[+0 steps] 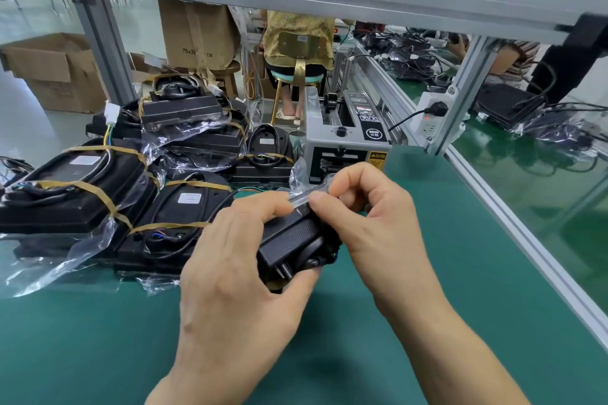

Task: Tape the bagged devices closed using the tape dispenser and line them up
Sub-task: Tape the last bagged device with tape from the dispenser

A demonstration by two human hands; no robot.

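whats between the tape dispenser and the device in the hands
Head view: only the loose clear bag end and the right hand's fingers lie between the tape dispenser and the held bagged device.

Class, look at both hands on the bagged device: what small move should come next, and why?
Probably press the tape strip flat over the folded bag mouth. The left hand grips the bagged black device above the green mat, and the right hand pinches the strip at its top edge, not yet smoothed down.
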